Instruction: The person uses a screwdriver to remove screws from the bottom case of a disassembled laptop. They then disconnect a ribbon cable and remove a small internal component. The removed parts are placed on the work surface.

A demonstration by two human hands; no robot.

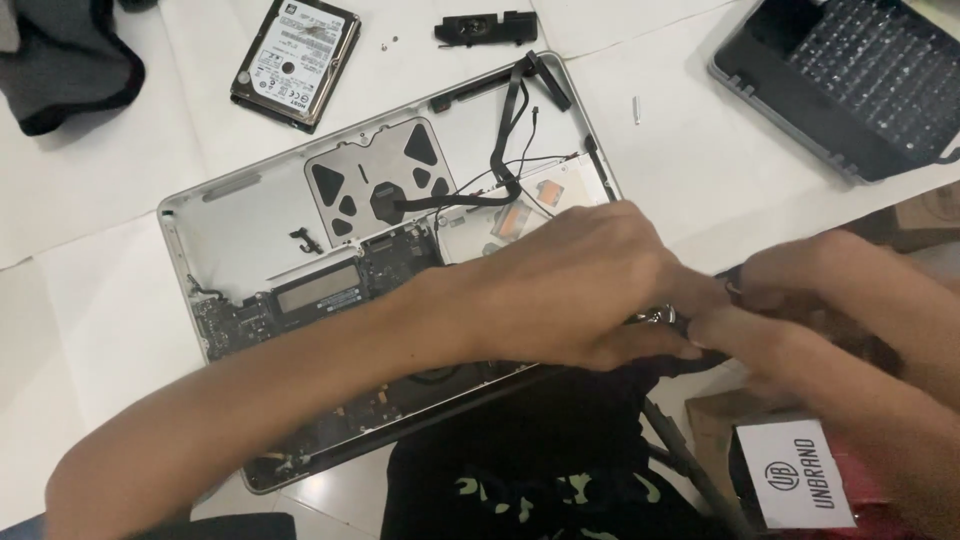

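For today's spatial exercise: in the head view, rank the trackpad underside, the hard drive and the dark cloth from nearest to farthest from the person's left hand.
1. Trackpad underside, inside the open laptop shell, up-left of the left hand.
2. Hard drive, on the table beyond the shell.
3. Dark cloth, far top-left corner.

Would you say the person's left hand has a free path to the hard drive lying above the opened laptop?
Probably yes: the hard drive lies uncovered on the white table, nothing between it and the left hand, which is at the laptop's corner.

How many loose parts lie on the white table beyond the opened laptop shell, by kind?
Hard drive: 1
Black speaker piece: 1
Keyboard case: 1
Small screws: 2
Small metal pin: 1
Total: 6
Both hands work at the laptop shell's right corner.
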